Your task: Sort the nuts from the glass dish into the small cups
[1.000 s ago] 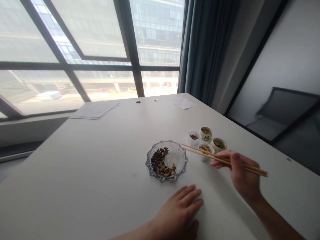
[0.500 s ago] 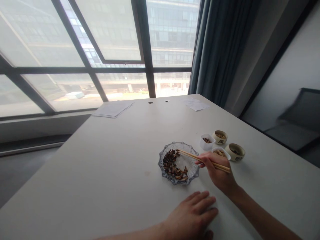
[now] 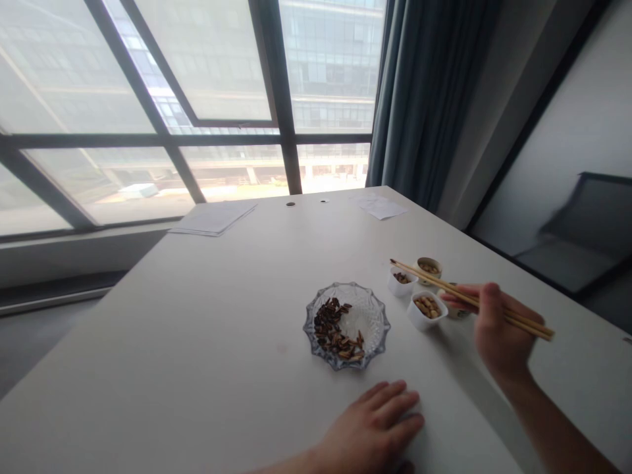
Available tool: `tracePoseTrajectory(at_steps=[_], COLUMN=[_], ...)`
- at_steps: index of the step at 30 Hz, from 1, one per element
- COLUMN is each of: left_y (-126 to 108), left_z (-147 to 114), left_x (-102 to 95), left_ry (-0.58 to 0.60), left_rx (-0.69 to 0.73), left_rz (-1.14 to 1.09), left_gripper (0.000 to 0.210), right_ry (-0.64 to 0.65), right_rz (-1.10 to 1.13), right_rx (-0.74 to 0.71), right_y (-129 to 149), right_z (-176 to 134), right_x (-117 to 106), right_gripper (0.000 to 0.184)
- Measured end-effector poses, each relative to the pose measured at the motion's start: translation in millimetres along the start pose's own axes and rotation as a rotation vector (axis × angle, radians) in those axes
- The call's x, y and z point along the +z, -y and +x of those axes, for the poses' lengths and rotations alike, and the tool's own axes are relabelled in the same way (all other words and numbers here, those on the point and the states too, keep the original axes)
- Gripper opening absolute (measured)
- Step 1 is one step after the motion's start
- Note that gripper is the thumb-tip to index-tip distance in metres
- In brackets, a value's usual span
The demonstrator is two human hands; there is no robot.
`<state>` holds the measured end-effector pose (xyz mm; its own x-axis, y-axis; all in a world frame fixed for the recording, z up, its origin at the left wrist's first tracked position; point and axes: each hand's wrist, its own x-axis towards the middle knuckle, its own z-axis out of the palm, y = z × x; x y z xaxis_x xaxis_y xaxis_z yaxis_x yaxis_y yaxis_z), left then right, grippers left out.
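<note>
My right hand [image 3: 508, 326] is closed around a pair of wooden chopsticks [image 3: 429, 278], held over the small containers. A small dark bit shows at their tips, too small to name. Beneath them stand a white cup [image 3: 401, 289] with dark brown pieces, another white cup [image 3: 427, 321] with lighter brown pieces, and a cream ceramic cup [image 3: 428, 266]. A second ceramic cup [image 3: 459, 309] is mostly hidden behind my right hand. My left hand [image 3: 370, 421] lies open on the table near a glass dish [image 3: 378, 316], which holds many dark brown, elongated pieces [image 3: 330, 322].
The white table [image 3: 222, 329] reaches to the window. Paper sheets [image 3: 214, 218] lie at its far left corner and more paper [image 3: 382, 207] at the far right. A dark curtain [image 3: 419, 99] hangs behind, and a chair [image 3: 587, 224] shows at the right.
My right hand has lifted the chopsticks out of the glass dish and moved right, over the cups. My left hand stays on the table. The view has shifted slightly.
</note>
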<state>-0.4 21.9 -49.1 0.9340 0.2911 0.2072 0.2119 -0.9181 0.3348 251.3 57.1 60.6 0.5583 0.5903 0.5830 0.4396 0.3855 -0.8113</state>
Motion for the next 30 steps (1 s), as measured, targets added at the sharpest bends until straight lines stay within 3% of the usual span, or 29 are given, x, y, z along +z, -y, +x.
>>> tracePoseTrajectory(at_steps=[7,13,22,27,30], left_y=[-6.5,-11.1,-5.9,2.3,6.1], left_z=[0.8,2.2,-0.4,-2.2,-1.3], left_x=[-8.6,-18.4,-10.6,1.0,5.4], left_ry=[0.015,0.005,-0.011,-0.106,-0.165], left_rx=[-0.037,-0.036,-0.005,0.053,0.068], left_rz=[-0.020,-0.038,0.040,0.187,0.268], left_gripper=[0.053,0.052,0.052,0.045,0.031], right_ry=[-0.009,-0.014,0.318,0.419,0.438], right_rz=[-0.077,0.018,0.209,0.182,0.269], right_rx=[-0.044,-0.019,-0.067,-0.125,-0.027], right_y=[-7.1,-7.6,-16.0,-20.4,-21.3], right_z=[9.8,4.9,-30.1,-39.8,-42.5], right_x=[-8.4,-3.2,18.1,22.8,23.2], right_gripper=[0.041,0.039,0.012,0.014,0.015])
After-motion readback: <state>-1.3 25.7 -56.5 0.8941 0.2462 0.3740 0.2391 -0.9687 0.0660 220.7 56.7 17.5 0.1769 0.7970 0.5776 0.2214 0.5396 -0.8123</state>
